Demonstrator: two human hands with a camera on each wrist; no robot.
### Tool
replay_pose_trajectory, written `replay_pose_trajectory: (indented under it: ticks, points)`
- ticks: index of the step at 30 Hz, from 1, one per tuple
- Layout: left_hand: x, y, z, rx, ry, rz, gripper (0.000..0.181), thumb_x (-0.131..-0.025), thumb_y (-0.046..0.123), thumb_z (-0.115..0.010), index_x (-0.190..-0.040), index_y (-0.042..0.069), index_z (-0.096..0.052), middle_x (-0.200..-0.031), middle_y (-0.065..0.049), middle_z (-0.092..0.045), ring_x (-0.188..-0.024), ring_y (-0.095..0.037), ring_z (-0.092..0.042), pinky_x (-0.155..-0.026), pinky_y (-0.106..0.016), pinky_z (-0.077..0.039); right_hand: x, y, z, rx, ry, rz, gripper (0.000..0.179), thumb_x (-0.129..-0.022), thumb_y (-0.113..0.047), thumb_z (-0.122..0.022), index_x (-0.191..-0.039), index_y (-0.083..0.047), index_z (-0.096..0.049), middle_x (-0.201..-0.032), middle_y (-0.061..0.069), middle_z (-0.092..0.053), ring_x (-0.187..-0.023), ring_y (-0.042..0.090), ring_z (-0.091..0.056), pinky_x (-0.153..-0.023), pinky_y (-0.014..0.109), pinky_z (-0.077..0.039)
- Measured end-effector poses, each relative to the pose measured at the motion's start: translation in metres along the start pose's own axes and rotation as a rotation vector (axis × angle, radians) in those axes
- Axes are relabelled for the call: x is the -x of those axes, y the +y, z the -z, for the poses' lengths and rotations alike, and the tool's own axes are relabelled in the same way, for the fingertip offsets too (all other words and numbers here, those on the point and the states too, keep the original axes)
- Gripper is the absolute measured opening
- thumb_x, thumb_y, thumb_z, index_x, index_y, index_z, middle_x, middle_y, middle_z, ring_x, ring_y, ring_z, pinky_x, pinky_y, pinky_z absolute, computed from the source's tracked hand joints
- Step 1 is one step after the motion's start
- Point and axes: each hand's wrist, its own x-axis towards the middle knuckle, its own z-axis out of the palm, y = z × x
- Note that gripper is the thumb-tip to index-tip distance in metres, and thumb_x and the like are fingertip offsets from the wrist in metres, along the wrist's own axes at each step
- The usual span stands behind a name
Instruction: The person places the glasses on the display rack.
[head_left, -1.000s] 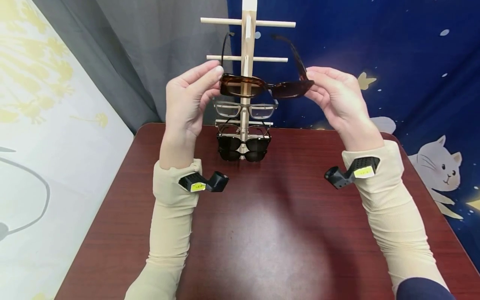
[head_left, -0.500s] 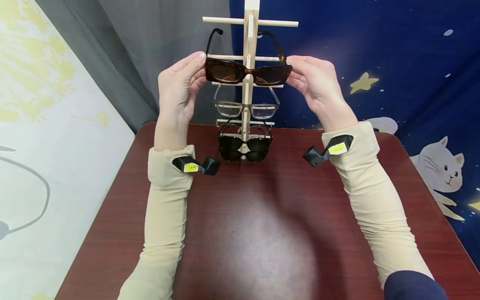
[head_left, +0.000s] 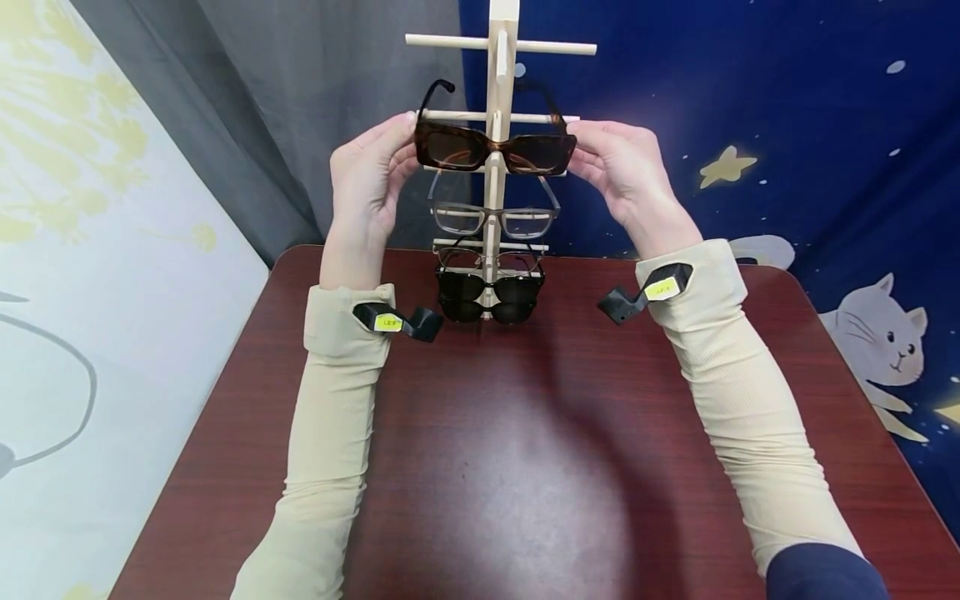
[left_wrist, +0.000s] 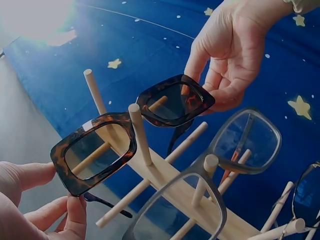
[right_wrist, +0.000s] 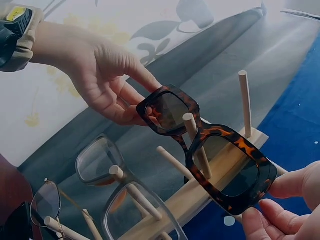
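Note:
Tortoiseshell sunglasses (head_left: 459, 148) with brown lenses sit across a wooden eyewear stand (head_left: 498, 83), their bridge over a front peg and their temples pointing back by a crossbar. My left hand (head_left: 371, 171) pinches the left corner of the frame between thumb and fingers. At the opposite corner, my right hand (head_left: 618, 171) holds the frame the same way. In the left wrist view the bridge of the sunglasses (left_wrist: 95, 150) rests right at a peg (left_wrist: 141, 135). Just below hang clear grey-framed eyeglasses (head_left: 457, 218) on the stand.
Lower on the stand are thin metal-framed glasses (head_left: 517, 262) and black sunglasses (head_left: 517, 289). A bare crossbar (head_left: 555, 47) juts out near the top. The stand is at the back of a dark red table (head_left: 480, 467), before a grey curtain (head_left: 360, 67) and a blue cloth (head_left: 750, 75).
The sunglasses have moved left and up from in front of the stand, levelled out, and come onto the peg. Both hands moved with them, keeping their hold.

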Motion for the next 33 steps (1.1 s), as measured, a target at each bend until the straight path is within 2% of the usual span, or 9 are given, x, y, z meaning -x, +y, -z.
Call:
replay_pose_trajectory:
  ticks: [8,18,21,23,26,29,31,33]
  points:
    - [-0.002,-0.003,0.000,-0.002,0.010,0.002,0.017,-0.079,0.002,-0.073,-0.094,-0.005,-0.071,-0.083,-0.012,-0.066,-0.063,-0.019,-0.061,-0.059,-0.022,-0.054,0.000,0.000,0.002,0.003,-0.005,0.004,0.004,-0.080,0.006,-0.069,-0.083,0.003,-0.069,-0.087,0.011,-0.066,-0.072,0.020,-0.064,-0.064,0.023,-0.056]
    - [-0.005,-0.004,0.003,0.082,0.030,0.085,0.016,-0.081,0.000,-0.071,-0.095,-0.006,-0.069,-0.085,-0.013,-0.065,-0.069,-0.020,-0.062,-0.067,-0.025,-0.056,0.003,0.001,0.004,0.049,-0.031,0.013,0.006,-0.082,-0.001,-0.070,-0.087,0.001,-0.069,-0.088,0.010,-0.066,-0.075,0.020,-0.065,-0.071,0.024,-0.056]
    - [-0.004,-0.002,0.006,0.081,0.024,0.074,0.015,-0.082,0.000,-0.070,-0.096,-0.006,-0.068,-0.084,-0.014,-0.066,-0.068,-0.020,-0.063,-0.068,-0.025,-0.056,0.004,0.002,0.004,0.077,-0.030,0.013,0.010,-0.084,-0.005,-0.070,-0.092,0.000,-0.068,-0.091,0.010,-0.066,-0.079,0.020,-0.064,-0.074,0.024,-0.056]
    - [-0.003,-0.001,0.009,0.047,0.023,0.057,0.017,-0.083,0.001,-0.070,-0.098,-0.006,-0.069,-0.084,-0.014,-0.067,-0.068,-0.019,-0.064,-0.068,-0.024,-0.056,0.006,0.002,0.006,0.075,-0.030,0.017,0.012,-0.085,-0.007,-0.068,-0.095,0.000,-0.067,-0.093,0.011,-0.065,-0.082,0.020,-0.063,-0.075,0.024,-0.056]
    - [0.000,-0.001,0.016,-0.038,0.008,0.012,0.019,-0.084,0.004,-0.068,-0.101,-0.005,-0.069,-0.086,-0.012,-0.068,-0.069,-0.017,-0.065,-0.069,-0.022,-0.056,0.012,0.005,0.012,0.074,-0.046,0.046,0.016,-0.088,-0.008,-0.066,-0.100,0.002,-0.065,-0.095,0.012,-0.063,-0.084,0.020,-0.063,-0.076,0.024,-0.055]
    - [0.003,-0.005,0.027,-0.177,-0.017,-0.077,0.018,-0.088,0.006,-0.065,-0.102,-0.003,-0.069,-0.088,-0.010,-0.068,-0.070,-0.013,-0.065,-0.068,-0.019,-0.055,0.018,0.012,0.022,0.109,-0.072,0.091,0.024,-0.090,-0.009,-0.063,-0.108,0.006,-0.061,-0.096,0.012,-0.063,-0.086,0.019,-0.062,-0.078,0.022,-0.054]
    - [0.004,-0.011,0.037,-0.319,-0.037,-0.181,0.018,-0.089,0.008,-0.063,-0.103,-0.002,-0.069,-0.089,-0.009,-0.068,-0.072,-0.012,-0.063,-0.070,-0.017,-0.053,0.022,0.019,0.030,0.158,-0.077,0.139,0.027,-0.091,-0.011,-0.062,-0.111,0.007,-0.060,-0.097,0.012,-0.063,-0.088,0.018,-0.062,-0.078,0.021,-0.054]
    - [0.006,-0.020,0.049,-0.519,-0.057,-0.325,0.022,-0.090,0.012,-0.062,-0.108,-0.001,-0.068,-0.093,-0.007,-0.068,-0.076,-0.010,-0.063,-0.072,-0.018,-0.051,0.025,0.027,0.040,0.225,-0.071,0.201,0.025,-0.092,-0.012,-0.061,-0.110,0.005,-0.061,-0.099,0.011,-0.063,-0.089,0.017,-0.062,-0.078,0.020,-0.054]
